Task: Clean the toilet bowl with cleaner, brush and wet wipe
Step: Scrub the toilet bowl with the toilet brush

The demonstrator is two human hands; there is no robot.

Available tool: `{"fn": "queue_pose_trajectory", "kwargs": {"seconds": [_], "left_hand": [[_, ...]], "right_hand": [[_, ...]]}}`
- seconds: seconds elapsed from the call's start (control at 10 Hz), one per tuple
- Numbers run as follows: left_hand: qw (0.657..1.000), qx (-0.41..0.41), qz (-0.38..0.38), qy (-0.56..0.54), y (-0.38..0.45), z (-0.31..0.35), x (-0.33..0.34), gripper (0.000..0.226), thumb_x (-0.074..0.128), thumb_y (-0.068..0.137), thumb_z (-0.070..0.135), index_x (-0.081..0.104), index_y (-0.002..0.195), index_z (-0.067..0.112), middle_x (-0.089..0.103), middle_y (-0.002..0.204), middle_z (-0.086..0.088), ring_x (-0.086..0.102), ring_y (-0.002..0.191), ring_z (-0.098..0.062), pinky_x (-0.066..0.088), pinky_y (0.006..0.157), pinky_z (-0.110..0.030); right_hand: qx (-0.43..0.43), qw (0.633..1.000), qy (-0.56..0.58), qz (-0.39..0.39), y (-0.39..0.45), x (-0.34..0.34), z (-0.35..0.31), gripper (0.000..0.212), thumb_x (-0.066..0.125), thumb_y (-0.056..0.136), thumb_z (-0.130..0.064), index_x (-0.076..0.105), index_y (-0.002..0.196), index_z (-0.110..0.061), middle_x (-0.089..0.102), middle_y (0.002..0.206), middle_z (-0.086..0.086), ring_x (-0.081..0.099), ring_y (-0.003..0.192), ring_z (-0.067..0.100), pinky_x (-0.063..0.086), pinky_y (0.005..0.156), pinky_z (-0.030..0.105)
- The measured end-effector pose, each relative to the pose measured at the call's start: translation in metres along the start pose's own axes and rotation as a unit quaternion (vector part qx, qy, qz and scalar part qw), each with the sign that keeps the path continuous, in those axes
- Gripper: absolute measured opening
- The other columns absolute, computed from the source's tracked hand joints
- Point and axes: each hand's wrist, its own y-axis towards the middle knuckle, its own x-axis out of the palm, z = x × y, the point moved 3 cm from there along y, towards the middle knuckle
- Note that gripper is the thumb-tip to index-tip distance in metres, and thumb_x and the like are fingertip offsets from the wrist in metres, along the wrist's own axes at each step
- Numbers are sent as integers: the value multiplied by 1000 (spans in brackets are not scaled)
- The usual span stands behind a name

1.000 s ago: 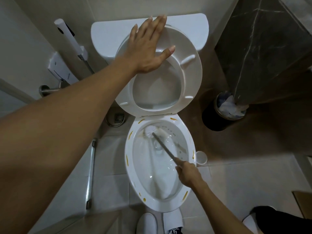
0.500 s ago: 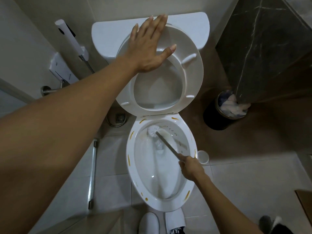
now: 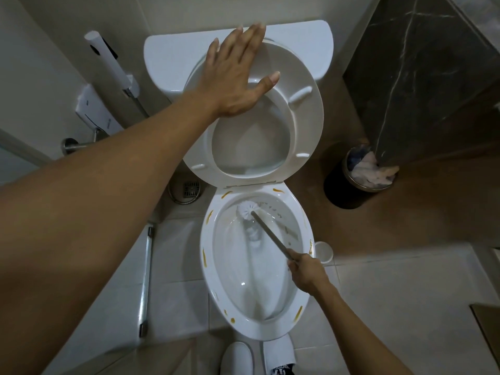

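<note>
Since a moment ago our brush head (image 3: 245, 209) has swept up-left under the toilet bowl (image 3: 209, 255) rim. Our right hand (image 3: 307, 272) is fisted round its handle; our left hand (image 3: 238, 77) lies flat, fingers spread, on the raised seat (image 3: 305, 125). Crumpled tissue fills the half-hidden bin (image 3: 349, 190).

A floor of pale square tiles (image 3: 405, 307) is seen from above, with a white ceramic toilet (image 3: 257, 331) standing on it. A round black waste bin (image 3: 343, 190) filled with crumpled paper is set to the right, and a small white round cup-shaped holder (image 3: 323, 251) just beside the bowl. A round metal floor drain (image 3: 191, 189) is seen at left.
</note>
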Motion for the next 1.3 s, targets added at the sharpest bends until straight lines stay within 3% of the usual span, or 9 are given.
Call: {"fn": "queue_pose_trajectory", "kwargs": {"seconds": [0.2,0.4,0.6,0.7,0.8,0.9,1.0,1.1,1.3], "left_hand": [[1000,-2,3,2,0,0,1,77,22,94,62,-1,152,19,0,160,-2,-2,147,-23,-2,117,-48],[1000,-2,2,2,1,-1,1,78,21,92,63,-1,152,18,0,160,-3,-2,147,-23,-3,116,-49],[1000,-2,5,4,1,-2,3,78,22,93,63,-1,152,18,1,160,-3,0,147,-23,-2,117,-49],[1000,-2,4,2,1,-2,2,78,22,93,63,-1,152,18,1,160,-3,0,147,-23,-2,117,-48],[1000,-3,8,4,1,-1,3,78,22,92,63,0,152,17,2,160,-3,0,147,-23,-2,116,-48],[1000,0,9,7,1,-1,4,79,21,92,63,0,152,17,2,160,-3,0,147,-23,-2,116,-48],[1000,2,11,6,1,0,3,79,22,92,63,0,152,17,2,160,-2,0,147,-23,-2,116,-48],[1000,-1,7,5,1,0,3,79,21,92,63,-1,152,17,0,160,-3,-1,147,-23,-3,116,-48],[1000,-2,5,9,0,0,3,79,20,92,63,-1,152,17,0,160,-3,-1,147,-23,-3,115,-47]], "right_hand": [[-37,999,16,-33,-9,11,-6,41,42,100,-28,48,140,-28,61,127,9,59,115,28,47,99,37],[-3,1000,17,-12,-11,10,-3,42,40,101,-30,45,142,-27,62,126,8,59,112,27,48,95,35],[-63,993,-45,-94,-25,4,-17,41,41,101,-27,45,141,-33,60,127,8,62,104,23,52,90,31],[-61,980,-100,-158,-26,-27,-21,40,43,101,-29,47,140,-36,58,126,5,52,65,6,43,49,11],[-79,970,-156,-167,-26,-34,-30,40,41,101,-28,46,140,-34,55,132,5,61,90,15,53,73,22],[-73,982,-124,-124,-14,-21,-34,40,42,100,-28,48,140,-31,60,128,7,61,108,25,50,91,32],[-69,990,-92,-82,-13,-10,-32,40,40,100,-30,48,140,-29,61,122,10,60,107,28,50,90,36],[-59,991,-73,-96,-29,3,-20,40,40,100,-29,49,139,-30,61,122,11,59,111,28,50,95,38],[-73,957,-213,-184,-44,-23,-22,37,38,102,-27,51,136,-25,58,123,6,58,100,21,52,88,34]]}}
